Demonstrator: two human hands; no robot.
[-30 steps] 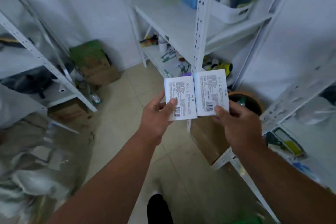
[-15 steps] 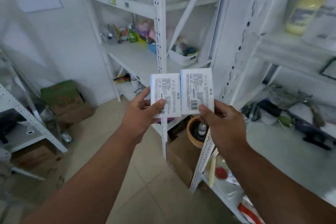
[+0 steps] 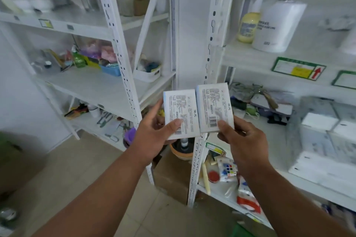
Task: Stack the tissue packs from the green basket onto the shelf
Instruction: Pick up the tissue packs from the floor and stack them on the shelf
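Observation:
I hold two white tissue packs side by side in front of me, printed backs with barcodes facing me. My left hand (image 3: 152,136) grips the left tissue pack (image 3: 180,109) by its lower edge, thumb on the barcode. My right hand (image 3: 242,136) grips the right tissue pack (image 3: 212,106) the same way. Both packs hover in front of a white upright post (image 3: 215,31) of the right shelf unit. On that unit's middle shelf (image 3: 269,136) several white tissue packs (image 3: 317,136) are stacked at the right. A green corner of the basket (image 3: 241,232) shows at the bottom edge.
A white pump bottle (image 3: 279,25) and a yellow bottle (image 3: 247,27) stand on the upper right shelf. The left shelf unit (image 3: 92,86) holds a green spray bottle, bins and clutter. A cardboard box (image 3: 171,171) with a bowl on it sits on the tiled floor between the units.
My view has swung up and to the right, bringing the right shelf unit and its stacked packs into sight. Both hands still hold the two packs together, now raised nearer the shelf.

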